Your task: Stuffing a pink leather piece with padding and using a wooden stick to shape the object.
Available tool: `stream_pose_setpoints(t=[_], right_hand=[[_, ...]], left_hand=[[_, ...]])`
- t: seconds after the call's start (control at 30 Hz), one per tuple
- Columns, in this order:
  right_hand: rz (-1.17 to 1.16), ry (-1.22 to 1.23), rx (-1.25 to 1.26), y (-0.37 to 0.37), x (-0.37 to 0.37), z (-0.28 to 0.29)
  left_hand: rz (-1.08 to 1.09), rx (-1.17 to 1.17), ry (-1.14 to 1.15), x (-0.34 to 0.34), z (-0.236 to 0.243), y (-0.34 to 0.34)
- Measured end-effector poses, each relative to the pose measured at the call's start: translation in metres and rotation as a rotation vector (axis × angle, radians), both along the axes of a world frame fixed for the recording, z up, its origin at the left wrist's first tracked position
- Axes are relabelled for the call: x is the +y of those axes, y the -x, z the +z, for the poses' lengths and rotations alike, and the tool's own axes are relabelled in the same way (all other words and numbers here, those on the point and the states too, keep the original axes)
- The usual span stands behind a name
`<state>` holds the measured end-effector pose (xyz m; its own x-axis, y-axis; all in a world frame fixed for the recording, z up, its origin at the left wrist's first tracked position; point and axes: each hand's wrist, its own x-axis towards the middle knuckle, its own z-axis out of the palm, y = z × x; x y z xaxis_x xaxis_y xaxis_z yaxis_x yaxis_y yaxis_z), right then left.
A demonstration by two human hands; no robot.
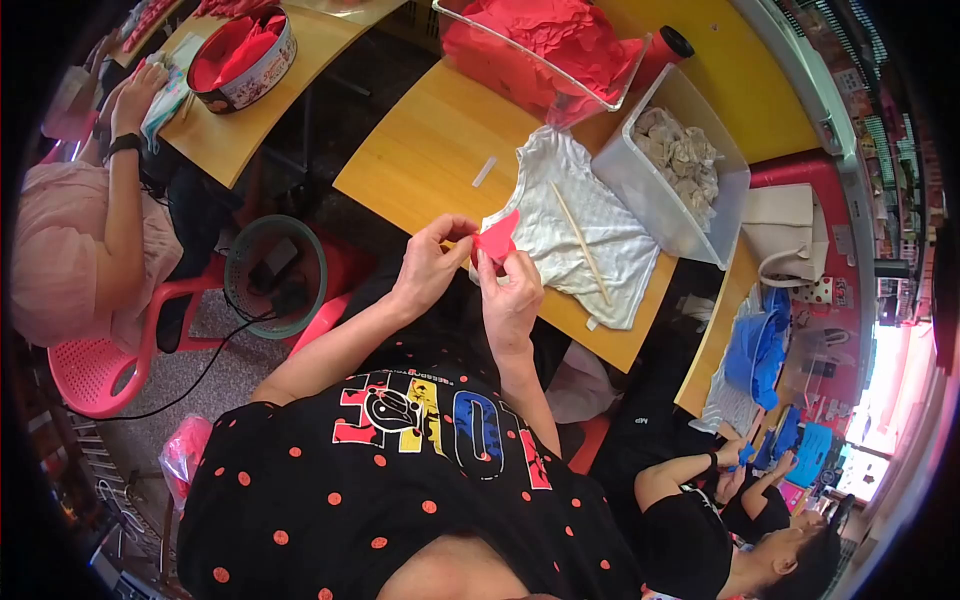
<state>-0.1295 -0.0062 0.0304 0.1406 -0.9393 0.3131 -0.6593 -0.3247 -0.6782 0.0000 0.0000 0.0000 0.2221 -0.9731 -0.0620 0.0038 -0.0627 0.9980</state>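
Note:
A small pinkish-red piece of thin, soft-looking material (498, 236) is held up between my two hands, over the near edge of the wooden table (400, 150). The fingertips of my left hand (432, 262) pinch its left side. My right hand (513, 290) grips its lower edge between thumb and fingers. Just beyond, a crumpled white cloth shaped like a small shirt (585, 225) lies spread on the table. Across that cloth rests a thin wooden stick (580, 240). A short white strip (484, 172) lies to the left of the cloth.
Behind the cloth stands a clear bin of red pieces (550, 50). Right of it, another clear bin (715, 225) holds beige bundles. A green basket (275, 270) sits left of me by a pink chair (100, 370). Other people work at left and lower right.

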Motion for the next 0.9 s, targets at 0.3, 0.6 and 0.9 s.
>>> stream_pose_setpoints(t=[0.3, 0.6, 0.9], right_hand=[[-0.025, -0.101, -0.088, -0.001, 0.001, 0.000], [-0.059, -0.136, -0.369, 0.003, -0.004, -0.006], [0.009, -0.589, -0.612, 0.009, -0.002, -0.022]], left_hand=[[-0.059, 0.179, 0.049, 0.002, 0.006, 0.000], [-0.102, 0.747, -0.175, -0.003, -0.008, -0.017], [-0.215, 0.481, -0.088, -0.002, -0.003, -0.021]])
